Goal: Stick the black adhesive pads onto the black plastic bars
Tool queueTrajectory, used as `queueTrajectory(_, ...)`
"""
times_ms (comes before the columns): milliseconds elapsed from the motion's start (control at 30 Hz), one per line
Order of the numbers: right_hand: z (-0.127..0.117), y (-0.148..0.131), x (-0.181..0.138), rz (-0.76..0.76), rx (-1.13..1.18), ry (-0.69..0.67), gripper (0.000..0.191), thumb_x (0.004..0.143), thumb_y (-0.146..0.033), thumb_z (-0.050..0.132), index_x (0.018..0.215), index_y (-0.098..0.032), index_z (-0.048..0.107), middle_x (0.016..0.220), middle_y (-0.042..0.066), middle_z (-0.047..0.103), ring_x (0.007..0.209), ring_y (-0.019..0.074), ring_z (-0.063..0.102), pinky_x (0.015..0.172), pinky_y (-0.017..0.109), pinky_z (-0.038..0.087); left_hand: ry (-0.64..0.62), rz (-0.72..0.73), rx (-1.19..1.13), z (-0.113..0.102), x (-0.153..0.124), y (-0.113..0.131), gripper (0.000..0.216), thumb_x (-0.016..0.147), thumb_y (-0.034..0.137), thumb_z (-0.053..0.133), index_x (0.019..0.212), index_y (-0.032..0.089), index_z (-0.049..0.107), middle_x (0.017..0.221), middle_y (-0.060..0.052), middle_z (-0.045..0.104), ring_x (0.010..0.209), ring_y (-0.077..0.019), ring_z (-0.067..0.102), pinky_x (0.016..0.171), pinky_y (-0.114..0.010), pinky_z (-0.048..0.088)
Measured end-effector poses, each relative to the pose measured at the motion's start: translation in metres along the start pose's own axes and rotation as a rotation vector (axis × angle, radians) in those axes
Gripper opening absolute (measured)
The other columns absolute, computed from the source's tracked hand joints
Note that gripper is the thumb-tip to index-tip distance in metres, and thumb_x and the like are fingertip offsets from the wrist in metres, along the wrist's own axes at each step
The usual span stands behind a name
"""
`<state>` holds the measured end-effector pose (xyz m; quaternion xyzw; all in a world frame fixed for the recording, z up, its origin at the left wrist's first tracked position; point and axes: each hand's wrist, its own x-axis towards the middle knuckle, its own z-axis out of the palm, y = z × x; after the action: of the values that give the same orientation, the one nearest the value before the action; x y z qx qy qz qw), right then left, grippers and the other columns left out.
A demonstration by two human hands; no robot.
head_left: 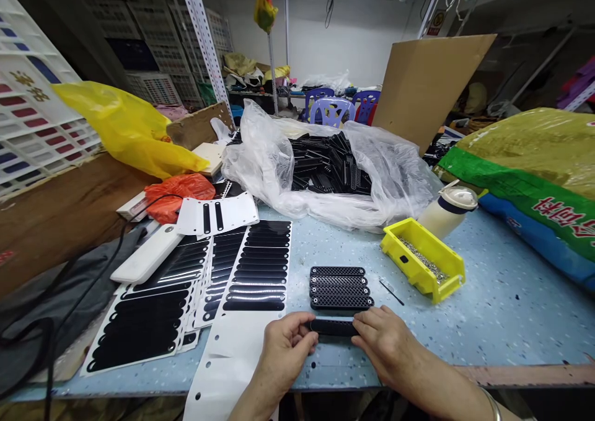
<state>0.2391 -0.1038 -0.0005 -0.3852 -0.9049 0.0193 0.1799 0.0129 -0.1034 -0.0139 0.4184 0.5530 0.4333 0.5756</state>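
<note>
The left hand [289, 346] is nearly closed, thumb and fingers pinching the left end of a slim black bar [332, 327]; the right hand [388, 343] closes over its right end. The bar lies level between them, near the front edge of a speckled blue surface [493, 303]. From where I stand it looks light and stiff, probably not fragile, perhaps a little slick; the two ends seem the natural places to take hold. It is long, narrow and dark, its top fairly plain. Just beyond it sits a row of black latticed bars [339, 288], with round fittings at their ends. To the left lie sheets of black oblong strips [260, 266]; to the right, a yellow bin [395, 250] of small metallic bits. Farther back, a clear plastic bag [264, 160] spills open around heaped black pieces [325, 163].
</note>
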Motion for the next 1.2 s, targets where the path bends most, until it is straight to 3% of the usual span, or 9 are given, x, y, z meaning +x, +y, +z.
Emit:
queueTrajectory(300, -0.001, -0.001, 0.0, 0.028, 0.042, -0.058, 0.012, 0.091, -0.01, 0.051, 0.093, -0.017, 0.061, 0.086, 0.007, 0.064, 0.074, 0.0192, 0.057, 0.071, 0.034, 0.041, -0.012, 0.018, 0.032, -0.002, -0.003, 0.008, 0.031, 0.063, 0.034, 0.071, 0.086, 0.013, 0.075, 0.056, -0.003, 0.069, 0.051, -0.0169, 0.066, 0.054, -0.028, 0.057)
queueTrajectory(567, -0.007, -0.004, 0.005, 0.053, 0.056, -0.135, 0.015, 0.092, -0.009, 0.05, 0.083, -0.019, 0.057, 0.081, 0.004, 0.061, 0.073, 0.0201, 0.053, 0.068, 0.034, 0.037, 0.016, -0.03, 0.072, 0.0, 0.0, 0.016, 0.036, 0.067, 0.046, 0.068, 0.079, 0.012, 0.076, 0.051, -0.004, 0.068, 0.044, -0.0148, 0.063, 0.048, -0.024, 0.052)
queueTrajectory(1200, -0.025, -0.008, 0.012, 0.149, 0.204, -0.194, 0.015, 0.094, -0.011, 0.049, 0.085, -0.016, 0.059, 0.086, 0.006, 0.06, 0.079, 0.02, 0.055, 0.074, 0.034, 0.045, 0.079, -0.029, 0.061, 0.005, 0.003, 0.011, 0.027, 0.064, 0.04, 0.071, 0.072, 0.014, 0.074, 0.047, -0.001, 0.066, 0.042, -0.0122, 0.061, 0.043, -0.019, 0.049)
